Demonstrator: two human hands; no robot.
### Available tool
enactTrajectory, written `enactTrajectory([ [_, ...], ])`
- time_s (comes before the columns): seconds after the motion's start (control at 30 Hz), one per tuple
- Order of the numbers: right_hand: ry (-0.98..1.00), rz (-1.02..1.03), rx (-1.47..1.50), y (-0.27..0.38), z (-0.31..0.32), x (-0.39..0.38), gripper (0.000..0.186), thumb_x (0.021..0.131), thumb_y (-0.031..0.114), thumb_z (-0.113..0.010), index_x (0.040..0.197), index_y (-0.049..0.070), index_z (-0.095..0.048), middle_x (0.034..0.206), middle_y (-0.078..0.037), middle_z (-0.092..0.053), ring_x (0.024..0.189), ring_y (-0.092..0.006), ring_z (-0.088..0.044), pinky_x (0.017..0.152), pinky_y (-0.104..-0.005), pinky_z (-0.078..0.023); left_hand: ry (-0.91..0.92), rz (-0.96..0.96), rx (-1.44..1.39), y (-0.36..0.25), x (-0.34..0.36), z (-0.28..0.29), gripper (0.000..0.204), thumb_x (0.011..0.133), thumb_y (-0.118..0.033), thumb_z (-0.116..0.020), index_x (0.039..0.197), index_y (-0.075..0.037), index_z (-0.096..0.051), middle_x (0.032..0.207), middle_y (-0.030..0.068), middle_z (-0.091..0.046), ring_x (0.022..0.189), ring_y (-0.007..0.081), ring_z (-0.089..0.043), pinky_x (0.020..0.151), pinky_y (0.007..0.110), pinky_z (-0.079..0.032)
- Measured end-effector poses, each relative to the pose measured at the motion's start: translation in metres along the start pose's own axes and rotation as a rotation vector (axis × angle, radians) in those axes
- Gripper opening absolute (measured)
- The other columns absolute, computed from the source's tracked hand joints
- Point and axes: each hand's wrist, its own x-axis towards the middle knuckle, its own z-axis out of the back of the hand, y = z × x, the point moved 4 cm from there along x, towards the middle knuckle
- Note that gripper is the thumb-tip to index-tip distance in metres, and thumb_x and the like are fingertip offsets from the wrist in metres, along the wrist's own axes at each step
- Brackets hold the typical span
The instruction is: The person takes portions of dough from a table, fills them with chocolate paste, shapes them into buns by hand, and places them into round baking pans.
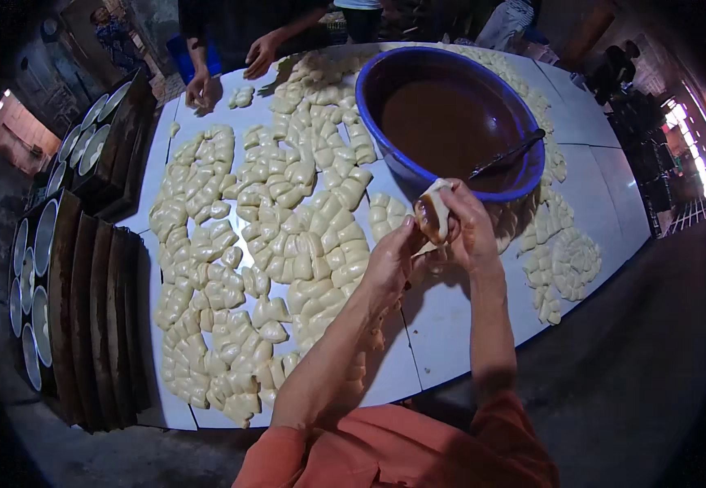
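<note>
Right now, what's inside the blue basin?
The blue basin holds smooth brown paste; a dark utensil rests against its right side. The paste covers the bottom, so its depth and anything sunk in it can't be seen.

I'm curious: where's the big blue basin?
In the head view, the blue basin stands right of centre on the white table, just beyond the right hand.

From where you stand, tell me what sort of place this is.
Most likely a bakery workroom: portioned dough pieces cover much of the white table, a blue basin holds a brown mixture, and round pans, apparently for baking, are grouped at the left.
</note>
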Motion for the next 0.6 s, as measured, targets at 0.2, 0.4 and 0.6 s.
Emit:
enactTrajectory([
  [0.2, -0.009, -0.082, 0.029, -0.044, 0.016, -0.049, 0.027, 0.093, 0.012, -0.060, 0.118, 0.005, -0.053, 0.107, -0.003, -0.062, 0.095, -0.0091, -0.061, 0.082, -0.0245, -0.050, -0.125, -0.019, 0.037, 0.013, -0.026, 0.042, 0.025, 0.098, -0.031, -0.059, 0.104, -0.007, -0.064, 0.092, 0.0038, -0.066, 0.076, 0.0144, -0.066, 0.071, 0.026, -0.056],
  [0.4, -0.077, 0.372, -0.929, -0.064, -0.006, -0.086, 0.056, 0.077, 0.008, -0.079, 0.127, 0.004, -0.055, 0.129, -0.013, -0.054, 0.113, -0.0262, -0.060, 0.090, -0.0335, -0.054, -0.338, -0.076, 0.165, 0.009, -0.048, 0.055, 0.029, 0.093, -0.017, -0.069, 0.113, 0.005, -0.067, 0.094, 0.0068, -0.070, 0.078, 0.0113, -0.066, 0.071, 0.023, -0.055],
  [0.6, -0.178, 0.516, -1.101, -0.073, -0.022, -0.095, 0.024, 0.083, 0.005, -0.072, 0.107, 0.004, -0.067, 0.111, -0.013, -0.062, 0.097, -0.0280, -0.064, 0.078, -0.0352, -0.054, -0.285, -0.367, 0.554, -0.004, -0.063, 0.046, 0.028, 0.092, -0.017, -0.071, 0.111, 0.004, -0.070, 0.097, 0.0080, -0.071, 0.083, 0.0104, -0.064, 0.072, 0.023, -0.053],
])
